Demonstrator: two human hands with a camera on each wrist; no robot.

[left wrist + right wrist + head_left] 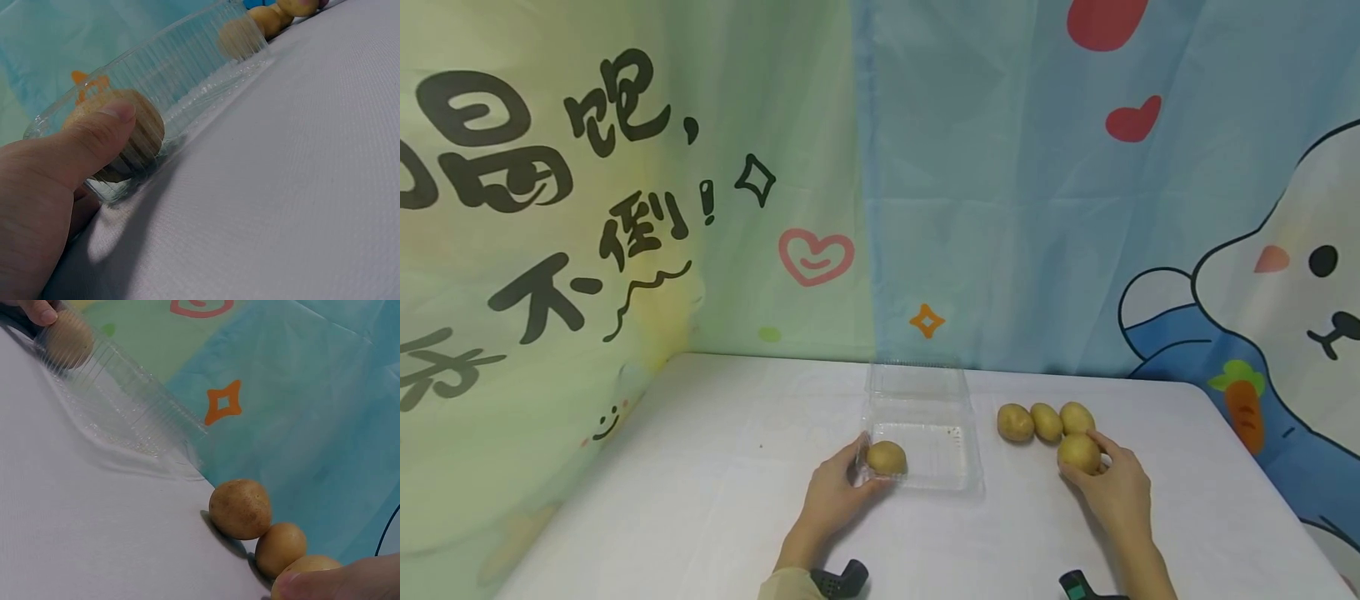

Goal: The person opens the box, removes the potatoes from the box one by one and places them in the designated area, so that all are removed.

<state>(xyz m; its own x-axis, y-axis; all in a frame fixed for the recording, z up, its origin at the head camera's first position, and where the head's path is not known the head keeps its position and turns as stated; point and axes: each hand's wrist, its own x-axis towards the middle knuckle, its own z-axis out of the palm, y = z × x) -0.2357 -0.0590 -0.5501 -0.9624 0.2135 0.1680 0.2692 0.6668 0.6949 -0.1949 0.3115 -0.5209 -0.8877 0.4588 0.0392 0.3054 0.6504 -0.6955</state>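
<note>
A clear plastic clamshell box (928, 454) lies with its lid raised at the back, and one potato (886, 458) sits in its front left corner. My left hand (833, 498) grips the box at that corner; in the left wrist view the thumb (103, 131) presses the ribbed front wall over the potato. On the right, my right hand (1116, 492) holds another potato (1078, 455) between thumb and fingers. Whether that potato touches the table cannot be told. Just behind it are three more potatoes, the leftmost potato (240, 509) nearest the box.
A white cloth covers the table (722, 475). Printed curtains (985, 208) hang along its back and left side. A dark device (841, 578) is worn at the left wrist, and another dark device (1084, 587) at the right.
</note>
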